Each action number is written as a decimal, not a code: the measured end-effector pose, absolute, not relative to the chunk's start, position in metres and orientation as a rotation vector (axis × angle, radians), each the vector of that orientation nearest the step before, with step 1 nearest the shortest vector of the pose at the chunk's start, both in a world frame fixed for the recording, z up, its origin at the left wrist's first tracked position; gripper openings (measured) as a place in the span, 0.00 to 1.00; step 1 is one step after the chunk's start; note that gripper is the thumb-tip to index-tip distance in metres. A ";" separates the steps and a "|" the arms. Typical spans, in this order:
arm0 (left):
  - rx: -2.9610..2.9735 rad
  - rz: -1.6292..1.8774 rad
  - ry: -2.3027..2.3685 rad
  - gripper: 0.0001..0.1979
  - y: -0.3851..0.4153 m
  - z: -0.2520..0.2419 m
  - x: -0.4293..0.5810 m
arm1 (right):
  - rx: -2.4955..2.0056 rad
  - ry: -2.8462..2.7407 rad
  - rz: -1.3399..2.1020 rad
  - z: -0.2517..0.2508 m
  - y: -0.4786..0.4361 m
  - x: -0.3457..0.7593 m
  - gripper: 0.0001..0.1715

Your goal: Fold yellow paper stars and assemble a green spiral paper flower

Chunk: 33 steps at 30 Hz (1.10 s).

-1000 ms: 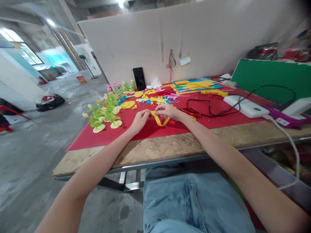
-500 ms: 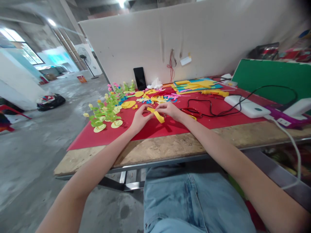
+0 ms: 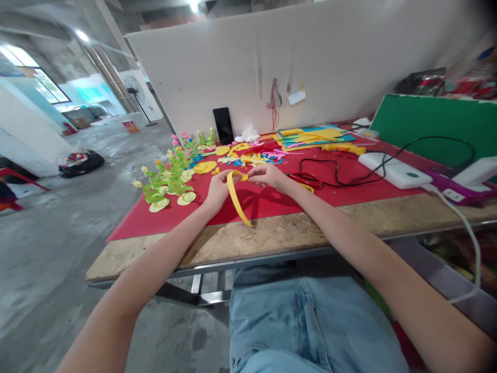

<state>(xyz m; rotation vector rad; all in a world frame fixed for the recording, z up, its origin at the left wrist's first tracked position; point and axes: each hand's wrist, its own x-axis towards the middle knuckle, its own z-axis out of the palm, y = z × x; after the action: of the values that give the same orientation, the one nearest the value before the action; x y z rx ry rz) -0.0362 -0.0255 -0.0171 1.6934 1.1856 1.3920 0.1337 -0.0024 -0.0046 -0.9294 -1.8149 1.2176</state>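
My left hand [image 3: 218, 188] and my right hand [image 3: 267, 176] are raised a little above the red sheet [image 3: 272, 202] on the workbench. Both pinch the top end of a long yellow paper strip [image 3: 236, 199]. The strip hangs down and toward me from my fingers, its free end near the bare chipboard edge [image 3: 272, 238]. Just right of my right hand lie red-handled scissors [image 3: 306, 180].
Green and yellow paper flowers [image 3: 166, 178] stand at the left of the red sheet. Coloured paper scraps [image 3: 248, 154] and a stack of sheets [image 3: 310, 135] lie behind. A yellow glue gun [image 3: 344, 148], black cable, white box [image 3: 392, 170], purple device [image 3: 458, 189] and green board [image 3: 430, 124] fill the right.
The yellow strip was looped between both hands on the sheet; now it is pulled out straight and hangs down from my fingers. My left hand has lifted slightly.
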 end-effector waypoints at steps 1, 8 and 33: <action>1.672 1.393 1.172 0.11 -0.025 -0.018 -0.036 | -0.925 -1.840 1.214 -0.005 -0.002 0.134 0.14; 1.613 1.405 1.156 0.11 -0.024 -0.018 -0.037 | -0.879 -1.986 1.101 -0.011 -0.002 0.133 0.21; 1.536 1.423 1.069 0.11 -0.022 -0.023 -0.035 | -0.844 -1.959 1.023 -0.013 0.000 0.131 0.16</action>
<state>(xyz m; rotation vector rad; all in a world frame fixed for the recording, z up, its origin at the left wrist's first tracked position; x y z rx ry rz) -0.0349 -0.0223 -0.0225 1.5362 1.0686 1.4234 0.1309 -0.0005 -0.0130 -0.8438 -1.9594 1.0225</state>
